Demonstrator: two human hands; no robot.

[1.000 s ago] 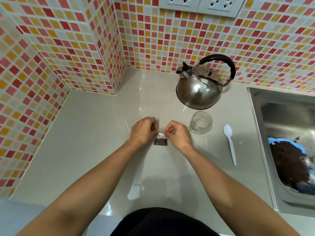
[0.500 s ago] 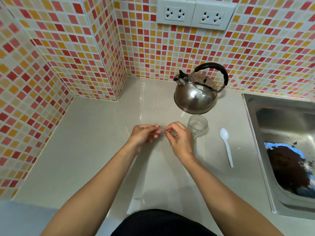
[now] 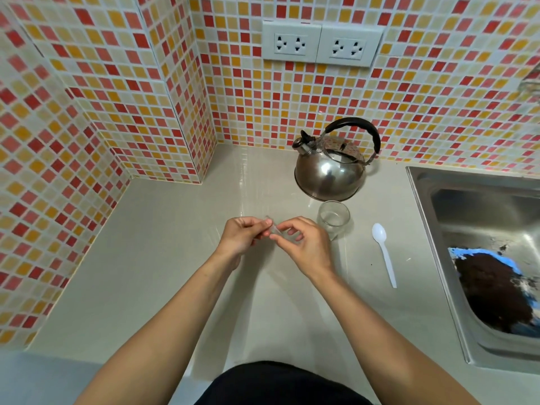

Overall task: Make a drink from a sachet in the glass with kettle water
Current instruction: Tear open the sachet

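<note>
A small clear sachet point(image 3: 274, 230) is pinched between my left hand point(image 3: 241, 236) and my right hand point(image 3: 304, 247), held just above the counter; most of it is hidden by my fingers. An empty clear glass point(image 3: 333, 217) stands just right of my right hand. Behind the glass sits a steel kettle point(image 3: 330, 173) with a black handle, its spout pointing left. A white plastic spoon point(image 3: 384, 252) lies on the counter to the right of the glass.
The beige counter point(image 3: 163, 258) meets tiled walls at the left and back. A steel sink point(image 3: 482, 258) at the right holds a dark mass on something blue. Two wall sockets point(image 3: 320, 43) sit above the kettle.
The sachet's dark lower part, seen hanging below my hands a second ago, is now hidden by my fingers. My hands have turned and stay together. The camera view has tilted upward.
</note>
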